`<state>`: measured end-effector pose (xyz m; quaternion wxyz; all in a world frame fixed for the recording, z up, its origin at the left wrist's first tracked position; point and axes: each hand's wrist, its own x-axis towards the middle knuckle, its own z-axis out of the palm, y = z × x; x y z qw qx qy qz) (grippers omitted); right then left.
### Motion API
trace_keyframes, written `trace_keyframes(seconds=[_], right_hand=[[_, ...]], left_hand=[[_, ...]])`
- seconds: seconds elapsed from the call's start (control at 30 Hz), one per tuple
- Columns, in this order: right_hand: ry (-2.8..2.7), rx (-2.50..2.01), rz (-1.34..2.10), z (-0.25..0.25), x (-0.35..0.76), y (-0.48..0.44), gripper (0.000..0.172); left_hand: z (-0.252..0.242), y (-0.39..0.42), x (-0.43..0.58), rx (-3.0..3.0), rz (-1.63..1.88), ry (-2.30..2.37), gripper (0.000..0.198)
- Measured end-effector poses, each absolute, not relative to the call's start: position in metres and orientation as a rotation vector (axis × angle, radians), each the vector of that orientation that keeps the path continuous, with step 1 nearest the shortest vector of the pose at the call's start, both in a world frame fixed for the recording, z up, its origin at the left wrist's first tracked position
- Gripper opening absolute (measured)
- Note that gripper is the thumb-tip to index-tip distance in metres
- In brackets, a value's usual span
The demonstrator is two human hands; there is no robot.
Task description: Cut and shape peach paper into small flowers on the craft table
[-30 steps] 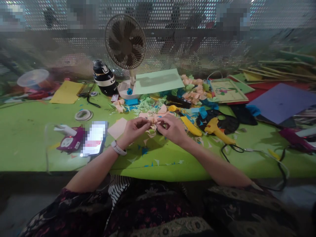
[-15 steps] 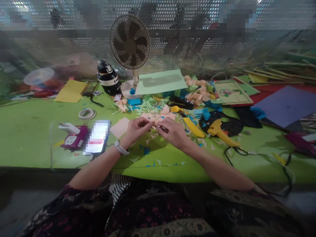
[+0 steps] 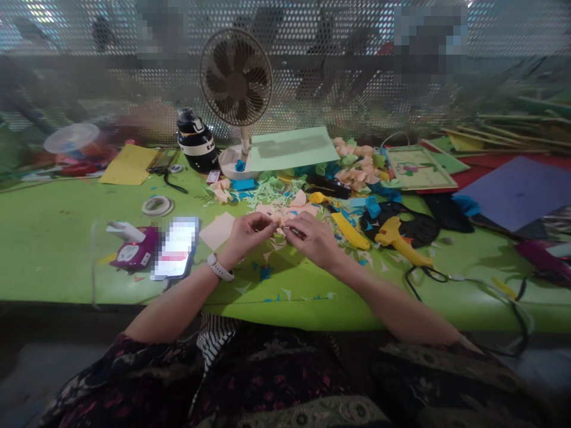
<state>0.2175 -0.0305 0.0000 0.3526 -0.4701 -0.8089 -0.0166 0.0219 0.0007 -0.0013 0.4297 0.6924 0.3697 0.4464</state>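
left hand (image 3: 253, 235) and right hand (image 3: 316, 239) together pinching small peach paper (image 3: 279, 224) at dial centre, clear tub (image 3: 62, 144) toward ten o'clock, blurred orange-blue contents (image 3: 80, 150), black bottle (image 3: 196, 156) near eleven, inside hidden

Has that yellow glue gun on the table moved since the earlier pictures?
No. Judged against the electric fan, the yellow glue gun lies in the same place; the whole view has only shifted slightly.

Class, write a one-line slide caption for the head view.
Left hand and right hand close together beside coloured paper scraps on a green table, a fan beyond.
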Motion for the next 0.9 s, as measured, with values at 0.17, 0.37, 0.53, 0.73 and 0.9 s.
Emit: trace_keyframes(seconds=[0.17, 0.37, 0.53, 0.73, 0.9], right_hand=[[-2.056, -1.202, -0.066, -0.0004, 0.2188, -0.0285, 0.019], [-2.074, -1.211, -0.079, -0.0009, 0.2193, -0.029, 0.019], [-2.155, -1.217, -0.144, 0.0011, 0.2187, -0.0329, 0.022], [-2.186, -1.213, -0.167, 0.0029, 0.2179, -0.0349, 0.022], [-2.139, -1.212, -0.146, 0.0012, 0.2181, -0.0328, 0.019]], left_hand=[[0.0013, -0.0008, 0.0225, 1.645, 1.124, 0.896, 0.032], [0.0036, -0.002, 0.0215, 1.714, 1.136, 0.912, 0.03], [0.0002, -0.0005, 0.021, 1.733, 1.122, 0.952, 0.03], [-0.0009, -0.0003, 0.0218, 1.787, 1.128, 1.0, 0.029], [0.0001, -0.001, 0.0216, 1.852, 1.134, 0.979, 0.026]])
